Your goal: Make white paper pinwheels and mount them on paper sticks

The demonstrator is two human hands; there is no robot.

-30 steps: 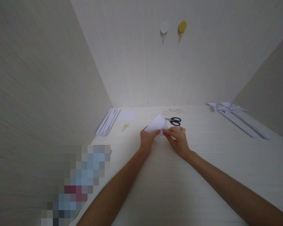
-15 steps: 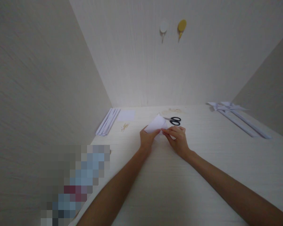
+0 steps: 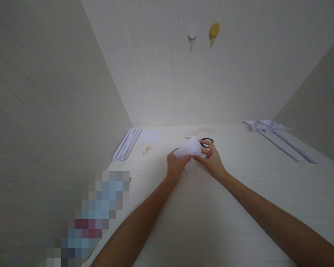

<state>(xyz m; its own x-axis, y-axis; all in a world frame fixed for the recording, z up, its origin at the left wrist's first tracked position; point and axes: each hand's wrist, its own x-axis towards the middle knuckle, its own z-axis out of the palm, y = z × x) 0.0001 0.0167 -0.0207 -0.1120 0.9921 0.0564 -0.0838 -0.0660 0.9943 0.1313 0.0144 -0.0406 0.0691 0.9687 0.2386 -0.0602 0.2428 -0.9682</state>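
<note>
folded paper (image 3: 188, 149) lifted off table, now curled; both hands raised; scissors (image 3: 206, 141) partly hidden

Two hands (image 3: 195, 163), one scissors (image 3: 206, 141), two hooks (image 3: 203, 32).

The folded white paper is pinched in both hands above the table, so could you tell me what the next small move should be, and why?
Probably lay the folded white paper back on the table and press its crease flat. Both the left hand and the right hand pinch it in the air, with nothing firm beneath it. The scissors lie just behind it, so set it down nearer the body.
</note>
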